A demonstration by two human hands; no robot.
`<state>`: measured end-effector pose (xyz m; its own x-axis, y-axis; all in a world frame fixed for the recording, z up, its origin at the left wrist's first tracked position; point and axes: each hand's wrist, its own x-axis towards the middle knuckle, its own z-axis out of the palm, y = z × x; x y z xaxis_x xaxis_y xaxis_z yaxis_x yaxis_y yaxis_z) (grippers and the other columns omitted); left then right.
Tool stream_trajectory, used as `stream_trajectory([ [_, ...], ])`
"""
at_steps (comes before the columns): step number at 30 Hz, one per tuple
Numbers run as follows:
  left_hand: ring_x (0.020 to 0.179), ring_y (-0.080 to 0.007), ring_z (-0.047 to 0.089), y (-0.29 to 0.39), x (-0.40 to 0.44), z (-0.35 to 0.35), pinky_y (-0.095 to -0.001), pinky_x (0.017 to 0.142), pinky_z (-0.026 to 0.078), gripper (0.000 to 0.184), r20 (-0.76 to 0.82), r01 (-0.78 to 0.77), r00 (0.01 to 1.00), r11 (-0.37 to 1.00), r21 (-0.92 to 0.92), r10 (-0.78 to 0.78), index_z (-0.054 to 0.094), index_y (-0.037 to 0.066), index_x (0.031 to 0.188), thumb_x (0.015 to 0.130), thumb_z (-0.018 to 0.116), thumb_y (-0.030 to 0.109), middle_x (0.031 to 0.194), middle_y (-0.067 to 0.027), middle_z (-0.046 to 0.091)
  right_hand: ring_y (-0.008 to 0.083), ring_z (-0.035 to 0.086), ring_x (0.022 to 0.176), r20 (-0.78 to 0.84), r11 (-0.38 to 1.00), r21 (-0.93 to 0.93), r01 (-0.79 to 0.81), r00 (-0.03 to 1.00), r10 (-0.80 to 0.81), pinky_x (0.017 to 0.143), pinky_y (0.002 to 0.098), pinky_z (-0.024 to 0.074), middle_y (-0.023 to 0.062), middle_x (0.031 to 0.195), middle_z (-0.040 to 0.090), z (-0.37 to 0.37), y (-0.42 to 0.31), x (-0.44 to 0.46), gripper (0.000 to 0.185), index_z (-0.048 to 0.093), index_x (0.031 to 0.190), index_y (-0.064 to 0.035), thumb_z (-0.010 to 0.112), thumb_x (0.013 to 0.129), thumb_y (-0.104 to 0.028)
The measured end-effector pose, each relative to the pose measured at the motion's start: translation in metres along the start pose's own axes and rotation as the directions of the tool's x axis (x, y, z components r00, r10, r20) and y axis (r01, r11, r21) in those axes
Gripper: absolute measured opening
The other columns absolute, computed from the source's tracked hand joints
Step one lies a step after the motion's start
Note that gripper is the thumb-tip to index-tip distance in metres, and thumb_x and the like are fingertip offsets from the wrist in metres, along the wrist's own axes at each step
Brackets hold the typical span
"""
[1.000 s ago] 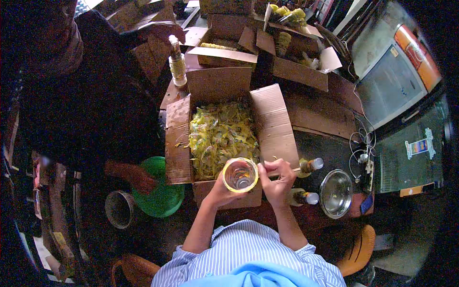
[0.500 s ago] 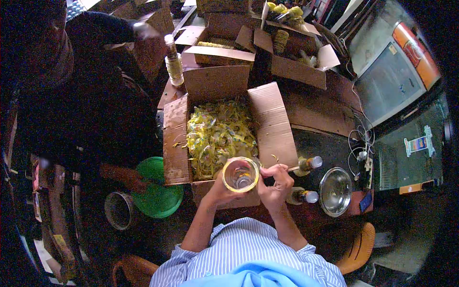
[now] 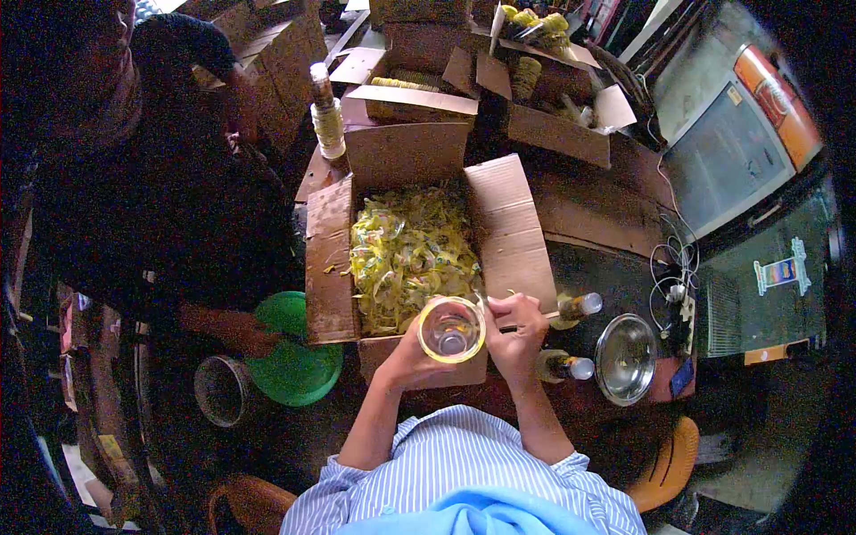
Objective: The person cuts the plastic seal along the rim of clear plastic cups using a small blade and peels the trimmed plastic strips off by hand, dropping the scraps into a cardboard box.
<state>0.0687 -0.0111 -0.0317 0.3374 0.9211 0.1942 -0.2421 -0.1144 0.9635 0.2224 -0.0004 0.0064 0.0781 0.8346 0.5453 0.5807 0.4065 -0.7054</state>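
Observation:
My left hand (image 3: pixel 405 364) is wrapped around a clear, cup-like round container (image 3: pixel 452 330) with a yellow rim, seen from above. Beside that rim is my right hand (image 3: pixel 515 336), its thumb and fingers pinched together near a thin pale strip; I cannot make out what is in the pinch. Both hands are over the near edge of an open cardboard box (image 3: pixel 510 232). A heap of yellow strips and clear scraps (image 3: pixel 412 245) fills the box.
Two capped bottles (image 3: pixel 581 305) and a steel bowl (image 3: pixel 626 359) stand to the right. At left, a person (image 3: pixel 152 205) has a hand at a green basin (image 3: pixel 303 374). Ring stacks (image 3: pixel 328 129) and open boxes (image 3: pixel 419 100) are farther back.
The container has shifted slightly right, and my right fingers have moved a little at its rim. The other person's raised arm has drawn back from the ring stack.

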Motion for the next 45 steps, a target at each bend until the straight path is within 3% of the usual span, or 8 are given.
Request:
stream_trajectory([
  [6,0.103,-0.0184,0.049,0.002,0.000,-0.003,-0.0311,0.092,0.040,0.065,-0.115,0.063,0.992,0.990,0.125,-0.048,0.045,0.005,0.110,0.054,0.077,0.008,0.110,-0.0070,0.049,0.0183,0.055,0.056,-0.010,0.948,0.196,-0.249,0.967,0.256,0.062,0.0296,0.0381,0.0032,0.062,0.057,-0.001,0.012,-0.008,0.012,0.060,0.071,-0.0079,0.070,0.065,-0.005],
  [13,0.100,-0.0184,0.051,-0.001,0.002,-0.013,-0.0314,0.087,0.042,0.065,-0.218,-0.003,0.974,0.970,0.245,0.058,0.046,0.005,0.107,0.052,0.080,0.011,0.103,-0.0081,0.053,0.0152,0.051,0.054,0.141,0.940,-0.138,0.314,0.945,-0.295,0.061,0.0295,0.0335,0.0007,0.060,0.054,-0.026,-0.007,-0.001,0.016,0.061,0.071,-0.0106,0.070,0.062,0.000],
  [15,0.099,-0.0185,0.052,0.004,-0.001,-0.012,-0.0317,0.087,0.041,0.065,-0.273,0.063,0.960,0.998,0.006,-0.059,0.046,0.005,0.107,0.052,0.081,0.013,0.103,-0.0080,0.054,0.0154,0.051,0.055,0.114,0.956,-0.106,0.275,0.958,-0.263,0.063,0.0294,0.0349,0.0017,0.060,0.054,-0.024,-0.009,-0.002,0.017,0.060,0.071,-0.0096,0.070,0.062,0.002],
  [21,0.100,-0.0198,0.051,0.002,-0.003,-0.020,-0.0316,0.086,0.042,0.070,-0.160,-0.149,0.965,0.933,0.326,0.210,0.044,0.005,0.110,0.052,0.081,0.014,0.107,-0.0084,0.050,0.0150,0.052,0.055,0.002,0.994,0.075,0.083,0.997,-0.084,0.064,0.0286,0.0378,0.0030,0.061,0.055,-0.013,-0.011,-0.003,0.017,0.059,0.070,-0.0072,0.071,0.062,0.003],
  [28,0.111,-0.0209,0.044,0.001,-0.006,-0.015,-0.0362,0.097,0.037,0.095,-0.098,-0.080,0.991,0.990,0.112,0.091,0.018,0.009,0.123,0.052,0.081,0.010,0.114,-0.0087,0.043,0.0157,0.053,0.054,-0.013,0.987,0.062,0.148,0.989,-0.147,0.062,0.0284,0.0383,0.0034,0.060,0.056,0.003,-0.017,-0.007,0.018,0.060,0.072,-0.0070,0.071,0.061,0.001],
  [38,0.112,-0.0192,0.043,-0.002,-0.006,-0.009,-0.0351,0.097,0.035,0.086,-0.085,-0.001,0.996,0.995,0.095,0.009,0.025,0.007,0.122,0.055,0.079,0.012,0.116,-0.0079,0.043,0.0181,0.056,0.056,-0.035,0.991,0.137,0.005,0.999,-0.001,0.061,0.0285,0.0401,0.0061,0.062,0.058,0.006,-0.010,-0.002,0.015,0.060,0.068,-0.0064,0.071,0.061,-0.001],
  [41,0.112,-0.0189,0.043,0.007,-0.003,-0.004,-0.0347,0.096,0.035,0.078,-0.153,0.028,0.986,0.965,-0.261,-0.070,0.028,0.007,0.122,0.060,0.076,0.010,0.114,-0.0073,0.045,0.0166,0.054,0.055,-0.061,0.988,0.154,-0.006,0.998,0.015,0.057,0.0272,0.0398,0.0060,0.061,0.057,0.003,-0.012,-0.004,0.015,0.058,0.066,-0.0048,0.071,0.061,0.000],
  [45,0.113,-0.0187,0.042,-0.002,-0.004,-0.008,-0.0342,0.098,0.032,0.077,-0.129,0.009,0.990,0.957,-0.291,-0.049,0.028,0.007,0.123,0.061,0.074,0.010,0.116,-0.0071,0.045,0.0144,0.050,0.054,-0.037,0.985,0.140,0.100,0.995,-0.095,0.055,0.0262,0.0377,0.0053,0.060,0.056,0.000,-0.022,-0.003,0.016,0.057,0.066,-0.0036,0.070,0.061,0.003],
])
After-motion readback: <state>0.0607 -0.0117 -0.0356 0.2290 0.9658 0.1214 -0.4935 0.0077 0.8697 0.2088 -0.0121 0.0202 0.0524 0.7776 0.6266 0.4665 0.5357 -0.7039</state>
